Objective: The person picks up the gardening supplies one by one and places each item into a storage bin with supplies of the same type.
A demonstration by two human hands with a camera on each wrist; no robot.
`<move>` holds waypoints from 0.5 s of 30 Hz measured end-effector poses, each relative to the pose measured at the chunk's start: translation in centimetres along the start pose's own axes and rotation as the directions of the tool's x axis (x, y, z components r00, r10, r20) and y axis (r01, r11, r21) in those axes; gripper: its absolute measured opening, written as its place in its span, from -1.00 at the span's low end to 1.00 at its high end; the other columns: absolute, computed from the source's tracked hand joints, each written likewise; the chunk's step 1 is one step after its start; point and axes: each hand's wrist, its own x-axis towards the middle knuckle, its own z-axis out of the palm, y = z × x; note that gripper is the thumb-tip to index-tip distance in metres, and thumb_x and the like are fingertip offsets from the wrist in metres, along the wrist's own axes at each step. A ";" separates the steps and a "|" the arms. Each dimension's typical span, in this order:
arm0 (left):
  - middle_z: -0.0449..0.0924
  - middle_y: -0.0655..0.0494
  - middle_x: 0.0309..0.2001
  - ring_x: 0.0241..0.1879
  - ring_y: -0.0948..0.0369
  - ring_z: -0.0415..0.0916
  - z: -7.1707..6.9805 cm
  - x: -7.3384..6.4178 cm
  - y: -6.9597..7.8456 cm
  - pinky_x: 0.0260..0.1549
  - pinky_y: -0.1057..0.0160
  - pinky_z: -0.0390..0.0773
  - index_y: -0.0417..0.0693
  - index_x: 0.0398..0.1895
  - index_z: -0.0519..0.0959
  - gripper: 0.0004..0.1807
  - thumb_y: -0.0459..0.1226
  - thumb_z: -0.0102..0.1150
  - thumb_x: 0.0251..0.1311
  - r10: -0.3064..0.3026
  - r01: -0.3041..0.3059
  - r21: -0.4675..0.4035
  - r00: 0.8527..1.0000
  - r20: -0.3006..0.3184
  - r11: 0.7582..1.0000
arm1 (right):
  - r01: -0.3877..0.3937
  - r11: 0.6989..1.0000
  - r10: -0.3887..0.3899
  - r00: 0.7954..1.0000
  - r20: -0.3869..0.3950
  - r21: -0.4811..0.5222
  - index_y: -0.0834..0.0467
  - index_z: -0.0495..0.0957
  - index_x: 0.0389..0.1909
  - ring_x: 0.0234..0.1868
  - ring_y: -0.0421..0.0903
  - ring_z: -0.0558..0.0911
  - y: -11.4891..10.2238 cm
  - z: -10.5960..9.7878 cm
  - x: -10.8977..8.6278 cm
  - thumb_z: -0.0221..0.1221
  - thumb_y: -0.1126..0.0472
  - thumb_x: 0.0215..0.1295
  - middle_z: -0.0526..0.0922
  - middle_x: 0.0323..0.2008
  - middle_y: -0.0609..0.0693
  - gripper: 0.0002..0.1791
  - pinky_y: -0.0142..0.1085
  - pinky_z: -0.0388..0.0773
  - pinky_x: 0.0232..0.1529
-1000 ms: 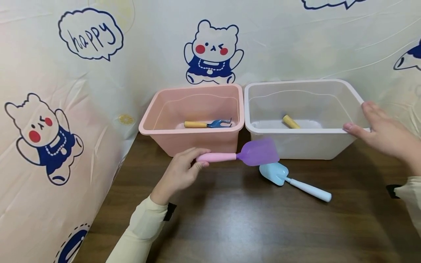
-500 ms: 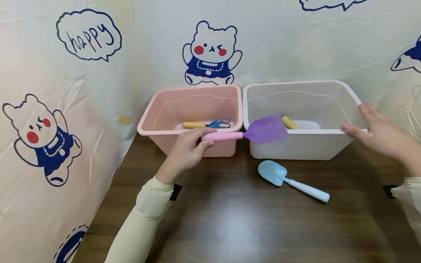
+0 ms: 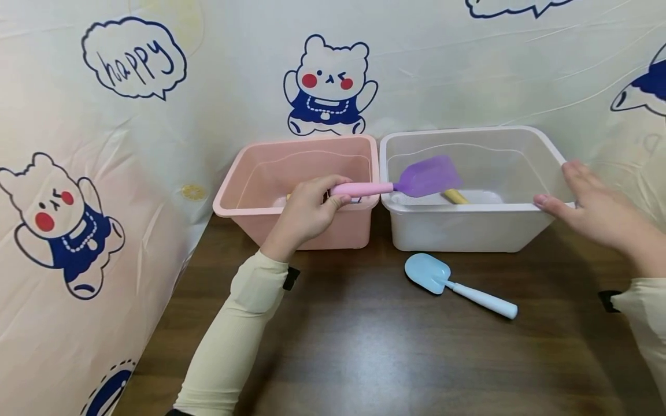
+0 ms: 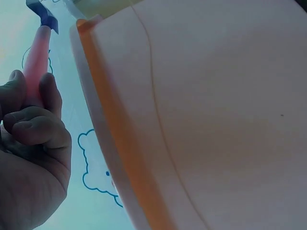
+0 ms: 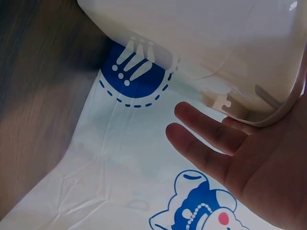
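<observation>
The toy shovel with purple plastic blade and pink handle (image 3: 400, 183) is gripped at the handle by the curled fingers of the left hand (image 3: 308, 212). Its blade is held above the interior of the white translucent plastic bin (image 3: 468, 228), beside the pink plastic bin (image 3: 317, 231). The right hand (image 3: 598, 216), fingers straight, is rested against the white bin's right rim.

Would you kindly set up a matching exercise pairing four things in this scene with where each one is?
Things:
1. purple spade
2. light blue scoop
3. right hand
4. pink tub

Places:
A. lying on the wooden table
B. on the white tub's right rim
C. left of the white tub
D. held by the left hand, blade over the white tub

Pairs: 1-D, 2-A, 3-B, 4-C
</observation>
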 end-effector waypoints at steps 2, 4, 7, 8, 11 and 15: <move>0.61 0.14 -0.29 -0.29 0.13 0.47 0.1 0.5 0.1 -0.28 0.14 0.43 -0.02 0.08 0.67 -0.71 -0.14 0.26 0.37 -0.018 0.019 -0.007 1.000 0.011 1.000 | 0.012 1.000 -0.012 1.000 -0.005 0.002 0.42 -0.35 0.54 0.53 0.34 -0.34 0.1 0.1 0.1 -0.07 -0.21 0.55 -0.39 0.52 0.45 0.01 0.30 -0.35 0.41; 0.63 0.14 -0.23 -0.25 0.14 0.48 0.3 1.1 0.3 -0.22 0.14 0.45 -0.03 0.10 0.66 -0.70 -0.14 0.24 0.39 -0.035 0.036 -0.023 0.999 0.026 0.999 | 0.017 1.000 -0.017 1.000 -0.012 0.008 0.43 -0.34 0.54 0.54 0.32 -0.34 0.1 0.1 0.1 -0.07 -0.20 0.55 -0.38 0.52 0.45 0.01 0.28 -0.36 0.42; 0.64 0.14 -0.16 -0.19 0.16 0.49 0.6 1.9 0.6 -0.14 0.15 0.47 -0.04 0.12 0.64 -0.69 -0.15 0.22 0.40 -0.056 0.058 -0.055 0.997 0.048 0.997 | 0.017 1.000 -0.017 1.000 -0.014 0.014 0.42 -0.34 0.54 0.54 0.31 -0.35 0.1 0.1 0.0 -0.07 -0.20 0.55 -0.38 0.52 0.44 0.00 0.28 -0.37 0.42; 0.64 0.14 -0.16 -0.19 0.16 0.49 0.7 2.1 0.7 -0.14 0.15 0.47 -0.05 0.12 0.64 -0.69 -0.15 0.22 0.40 -0.063 0.067 -0.063 0.997 0.052 0.996 | 0.014 1.000 -0.014 1.000 -0.014 0.016 0.42 -0.34 0.54 0.54 0.31 -0.35 0.0 0.1 0.0 -0.07 -0.20 0.55 -0.38 0.52 0.44 0.01 0.29 -0.37 0.41; 0.63 0.16 -0.19 -0.21 0.17 0.49 0.9 2.9 0.8 -0.19 0.16 0.47 -0.05 0.17 0.62 -0.66 -0.14 0.20 0.41 -0.101 0.108 -0.082 0.992 0.077 0.991 | 0.008 1.000 -0.008 1.000 -0.012 0.018 0.42 -0.34 0.54 0.54 0.32 -0.35 -0.1 0.1 0.0 -0.07 -0.20 0.55 -0.38 0.52 0.44 0.00 0.30 -0.36 0.41; 0.61 0.17 -0.25 -0.25 0.19 0.49 1.2 4.0 1.0 -0.25 0.19 0.47 -0.02 0.22 0.60 -0.63 -0.12 0.17 0.44 -0.133 0.143 -0.085 0.985 0.111 0.986 | 0.005 1.000 -0.005 1.000 -0.010 0.013 0.43 -0.35 0.54 0.53 0.33 -0.35 -0.3 0.0 -0.1 -0.08 -0.21 0.56 -0.38 0.51 0.47 0.00 0.29 -0.36 0.41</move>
